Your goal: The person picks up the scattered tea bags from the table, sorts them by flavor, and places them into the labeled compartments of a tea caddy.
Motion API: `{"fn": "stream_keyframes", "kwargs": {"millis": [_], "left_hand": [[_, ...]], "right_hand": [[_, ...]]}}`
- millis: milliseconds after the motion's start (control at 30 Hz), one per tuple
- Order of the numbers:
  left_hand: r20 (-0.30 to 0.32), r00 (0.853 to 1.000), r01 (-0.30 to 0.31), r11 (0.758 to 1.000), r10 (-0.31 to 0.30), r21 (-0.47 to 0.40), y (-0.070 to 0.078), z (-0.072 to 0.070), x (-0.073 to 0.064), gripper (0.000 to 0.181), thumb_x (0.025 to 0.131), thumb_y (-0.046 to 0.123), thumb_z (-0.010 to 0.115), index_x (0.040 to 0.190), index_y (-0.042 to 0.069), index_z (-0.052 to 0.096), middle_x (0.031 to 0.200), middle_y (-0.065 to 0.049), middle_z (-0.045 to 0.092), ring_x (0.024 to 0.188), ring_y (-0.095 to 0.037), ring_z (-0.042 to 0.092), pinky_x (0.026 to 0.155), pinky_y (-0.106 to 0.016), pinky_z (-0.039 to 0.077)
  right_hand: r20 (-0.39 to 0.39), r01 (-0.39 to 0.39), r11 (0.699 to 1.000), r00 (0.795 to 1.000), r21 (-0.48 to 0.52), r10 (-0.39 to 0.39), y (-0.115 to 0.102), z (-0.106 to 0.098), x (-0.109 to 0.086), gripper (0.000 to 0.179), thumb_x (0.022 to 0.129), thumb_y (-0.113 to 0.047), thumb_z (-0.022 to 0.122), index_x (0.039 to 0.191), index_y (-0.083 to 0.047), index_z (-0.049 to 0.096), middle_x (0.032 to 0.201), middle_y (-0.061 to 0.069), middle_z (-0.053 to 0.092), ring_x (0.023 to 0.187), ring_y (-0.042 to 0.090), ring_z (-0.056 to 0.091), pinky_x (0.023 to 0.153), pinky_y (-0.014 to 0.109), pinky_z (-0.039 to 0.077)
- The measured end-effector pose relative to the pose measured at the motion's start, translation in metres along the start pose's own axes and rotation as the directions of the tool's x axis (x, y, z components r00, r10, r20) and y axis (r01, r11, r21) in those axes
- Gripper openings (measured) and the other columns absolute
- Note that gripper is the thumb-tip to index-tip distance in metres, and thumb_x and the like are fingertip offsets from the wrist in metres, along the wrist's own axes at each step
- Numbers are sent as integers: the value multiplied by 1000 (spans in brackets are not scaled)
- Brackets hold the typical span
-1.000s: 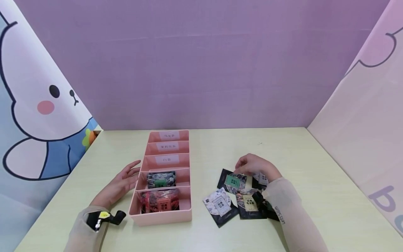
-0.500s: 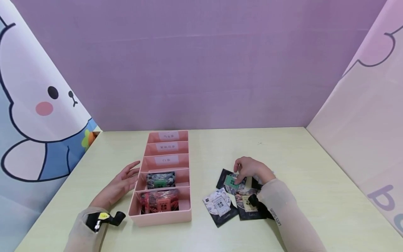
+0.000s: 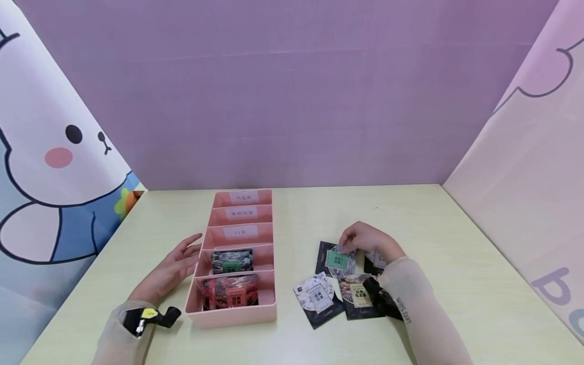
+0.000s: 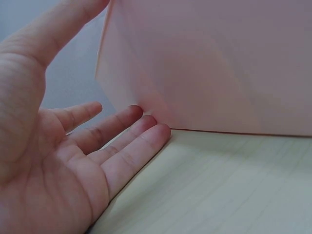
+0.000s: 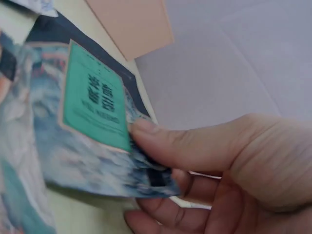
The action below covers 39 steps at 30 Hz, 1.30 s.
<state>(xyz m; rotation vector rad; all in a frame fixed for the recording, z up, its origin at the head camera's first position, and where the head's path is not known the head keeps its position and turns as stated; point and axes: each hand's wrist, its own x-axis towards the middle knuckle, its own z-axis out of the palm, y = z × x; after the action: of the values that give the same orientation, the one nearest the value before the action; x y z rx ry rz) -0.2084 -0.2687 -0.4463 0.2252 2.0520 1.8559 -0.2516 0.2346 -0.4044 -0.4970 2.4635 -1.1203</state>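
Note:
My right hand (image 3: 370,238) pinches the edge of a dark tea sachet with a green label (image 3: 336,260). In the right wrist view the thumb (image 5: 170,144) lies on top of this sachet (image 5: 92,105), with curled fingers beneath its edge. To the left stands a long pink divided box (image 3: 234,318). My left hand (image 3: 175,266) lies beside the box with its fingers extended. The left wrist view shows those fingertips (image 4: 158,134) at the foot of the box wall (image 4: 214,73).
Near my right hand lie a white-label sachet (image 3: 320,298), a yellow-label one (image 3: 360,295) and another (image 3: 376,260) partly hidden by the hand. Green-label sachets (image 3: 231,261) and red ones (image 3: 232,294) fill two box compartments. Paper labels (image 3: 240,231) mark the three farther compartments.
The right hand has shifted its hold on the green-label sachet, and the sachet has turned slightly and moved away from the yellow-label one. The left hand stays beside the box.

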Motion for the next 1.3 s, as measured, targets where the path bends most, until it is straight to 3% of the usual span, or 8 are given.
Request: {"fn": "stream_keyframes", "kwargs": {"millis": [133,367,467,700,800,933,1167,1300], "left_hand": [[-2,1000,3,1000,-3,3,1,0,-1,73,105,26,51,161,16,5,161,-23,17,140,-33,34,99,-23,46],[-1,1000,-10,1000,10,-25,1,1,0,74,105,24,52,161,13,4,160,-26,15,127,-13,45,97,-20,46],[3,1000,-18,999,18,-31,2,2,-1,75,105,23,52,160,12,3,159,-27,14,124,-10,46,97,-20,46],[-7,1000,-4,1000,4,-10,2,2,0,75,105,25,52,161,14,3,160,-25,16,137,-30,37,97,-21,46],[-8,1000,-4,1000,4,-9,2,1,0,75,105,25,52,161,14,3,160,-25,16,137,-29,37,98,-21,46],[-3,1000,-17,1000,17,-17,2,1,-1,75,105,24,51,161,13,3,159,-26,16,130,-19,44,97,-21,46],[-10,1000,0,1000,0,4,1,2,-1,74,104,27,52,161,15,4,160,-23,18,135,-26,40,99,-23,46],[-2,1000,-4,1000,4,-7,0,2,0,74,104,26,52,161,14,5,159,-24,18,131,-19,43,98,-22,46]], "right_hand": [[-17,-9,996,1000,89,11,4,-1,2,7,92,-3,67,95,1,71,81,5,64,66,18,52,56,35,50],[-52,-3,986,999,169,12,7,-2,4,13,96,-5,64,104,3,69,82,5,63,63,18,49,51,33,46],[-74,3,979,997,206,13,7,-3,4,19,94,-2,66,110,6,68,80,5,64,62,17,51,49,31,46],[-103,8,949,994,315,26,2,-8,3,39,89,5,69,126,13,58,86,7,72,70,17,66,54,31,53],[-99,17,938,995,347,18,-2,-11,0,46,88,7,69,130,15,54,88,8,72,72,17,68,59,33,58],[-92,43,929,996,368,-9,-8,-14,-3,48,85,11,69,130,18,52,91,8,72,77,17,70,67,33,60],[-111,139,910,988,390,-104,-12,-16,-5,40,84,13,68,123,17,58,94,5,72,84,14,69,76,29,58],[-173,201,883,975,425,-139,-17,-15,-6,30,87,11,66,117,8,64,93,1,73,85,14,69,79,28,58]]}}
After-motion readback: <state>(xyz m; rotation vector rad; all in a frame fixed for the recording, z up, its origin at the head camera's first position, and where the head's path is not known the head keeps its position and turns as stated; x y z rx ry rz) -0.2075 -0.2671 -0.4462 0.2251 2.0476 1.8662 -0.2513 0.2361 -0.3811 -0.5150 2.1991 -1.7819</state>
